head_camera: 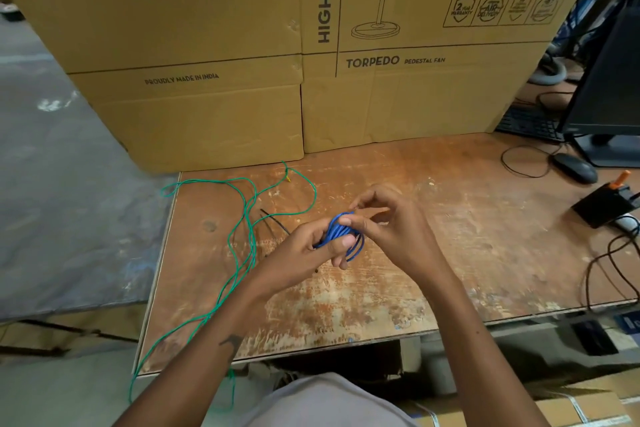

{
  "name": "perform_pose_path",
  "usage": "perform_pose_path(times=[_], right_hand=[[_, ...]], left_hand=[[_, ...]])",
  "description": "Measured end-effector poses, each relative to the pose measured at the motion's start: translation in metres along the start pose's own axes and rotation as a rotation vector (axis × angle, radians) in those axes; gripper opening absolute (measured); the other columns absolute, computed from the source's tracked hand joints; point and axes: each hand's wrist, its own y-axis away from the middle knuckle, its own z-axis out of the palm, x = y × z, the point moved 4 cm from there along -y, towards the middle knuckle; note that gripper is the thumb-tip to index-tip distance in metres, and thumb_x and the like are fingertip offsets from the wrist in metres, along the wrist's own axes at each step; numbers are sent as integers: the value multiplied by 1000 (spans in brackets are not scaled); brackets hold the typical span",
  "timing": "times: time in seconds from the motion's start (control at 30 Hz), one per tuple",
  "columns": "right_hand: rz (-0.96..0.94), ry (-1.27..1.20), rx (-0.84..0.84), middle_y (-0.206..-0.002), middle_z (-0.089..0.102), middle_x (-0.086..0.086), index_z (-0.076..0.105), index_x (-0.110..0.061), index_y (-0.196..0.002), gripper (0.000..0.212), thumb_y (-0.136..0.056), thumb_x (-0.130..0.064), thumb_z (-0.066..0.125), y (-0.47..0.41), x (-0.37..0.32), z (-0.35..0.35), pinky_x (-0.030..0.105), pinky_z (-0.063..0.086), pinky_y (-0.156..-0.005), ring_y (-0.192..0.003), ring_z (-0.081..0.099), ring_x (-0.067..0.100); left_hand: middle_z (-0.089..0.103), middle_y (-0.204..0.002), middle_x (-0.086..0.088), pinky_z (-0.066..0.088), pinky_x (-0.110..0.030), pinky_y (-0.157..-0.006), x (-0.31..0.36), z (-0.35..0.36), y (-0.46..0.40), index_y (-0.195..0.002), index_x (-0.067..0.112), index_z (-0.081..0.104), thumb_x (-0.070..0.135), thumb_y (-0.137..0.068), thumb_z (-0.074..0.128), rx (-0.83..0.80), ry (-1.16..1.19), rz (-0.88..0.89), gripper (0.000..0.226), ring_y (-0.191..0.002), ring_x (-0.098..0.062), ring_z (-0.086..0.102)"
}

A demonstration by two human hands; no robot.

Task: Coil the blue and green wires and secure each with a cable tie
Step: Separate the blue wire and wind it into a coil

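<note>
**Q:** Status on the wires?

**Me:** My left hand grips the blue wire, fingers curled round the bundle, holding it just above the table. My right hand pinches the top of the same coil with thumb and fingertips. Blue looks fully wound; no loose tail that I can see.

**Q:** Tied off?

**Me:** Can't see a tie on it. Judging from that, blue is coiled but not secured. The black cable ties lie on the table just left of my left hand.

**Q:** And green?

**Me:** Untouched. The green wire sprawls loose across the left side of the table and hangs off the near edge. So roughly a quarter done: tie blue, coil green, tie green.
</note>
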Motion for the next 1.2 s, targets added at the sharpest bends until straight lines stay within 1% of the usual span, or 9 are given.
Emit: perform_pose_path(times=[0.07, 0.17, 0.27, 0.43, 0.57, 0.7, 0.83, 1.0, 1.2], right_hand=[[78, -301, -133, -120, 78, 4, 66, -8, -107, 21, -99, -25, 75, -1, 5, 9, 47, 62, -96, -116, 75, 19], [78, -444, -174, -113, 77, 8, 59, 1, -111, 19, -108, -17, 60, -1, 10, 17, 38, 59, -89, -106, 72, 18], [25, -375, -88, -98, 67, -7, 60, -8, -113, 12, -112, -17, 52, 0, 10, 24, 29, 52, -80, -89, 64, 11], [-70, -141, 10, -97, 58, -4, 49, -21, -120, 13, -117, -30, 39, 0, 6, 38, 30, 52, -68, -76, 60, 14], [-114, -52, 12, -98, 55, -10, 47, -24, -118, 12, -116, -31, 37, -3, 10, 39, 21, 45, -74, -81, 56, 9], [-103, -13, 38, -97, 52, -12, 48, -17, -115, 15, -115, -29, 38, 1, 16, 40, 18, 41, -75, -82, 52, 4], [-36, 14, 58, -94, 53, -2, 48, -18, -117, 16, -116, -32, 39, 3, 28, 47, 31, 44, -72, -81, 52, 13], [3, 23, 77, -92, 54, -2, 47, -21, -116, 16, -116, -35, 38, 9, 41, 53, 42, 46, -71, -78, 53, 19], [90, -153, 161, -85, 58, -13, 49, -18, -112, 17, -115, -33, 43, 7, 41, 59, 41, 49, -71, -74, 58, 13]], left_hand=[[61, -75, -3, 51, -27, -77, 7, -2, -1, -100, 9, 61, 15, -106, 57, -16, 0, 15, 10, -78, -22, 67], [63, -78, -4, 53, -34, -81, 13, -9, -3, -103, 4, 64, 15, -106, 59, -23, 10, 14, 12, -79, -20, 65], [63, -76, -2, 55, -34, -81, 18, -12, -7, -112, 7, 67, 13, -104, 59, 7, 90, 2, 13, -78, -20, 63], [62, -82, -3, 49, -30, -83, 13, -8, -9, -103, -4, 62, 17, -105, 58, 77, 94, 17, 21, -83, -15, 60], [66, -110, -8, 49, -32, -100, -1, -14, -9, -117, 26, 75, 46, -93, 72, 258, -65, -12, 31, -107, -11, 62], [75, -97, 3, 58, -44, -87, -10, -22, -6, -104, 31, 77, 58, -80, 79, 382, -224, -16, 35, -94, -17, 71], [78, -90, 4, 59, -37, -80, -18, -23, -2, -103, 29, 78, 49, -77, 85, 396, -199, -82, 33, -85, -17, 74], [70, -79, 3, 57, -53, -76, -32, -13, 1, -95, 32, 71, 59, -93, 62, 300, -363, -184, 29, -71, -9, 64], [68, -87, -1, 54, -47, -77, -26, -7, 5, -101, 19, 63, 51, -103, 51, 466, -369, -130, 35, -82, -21, 66]])
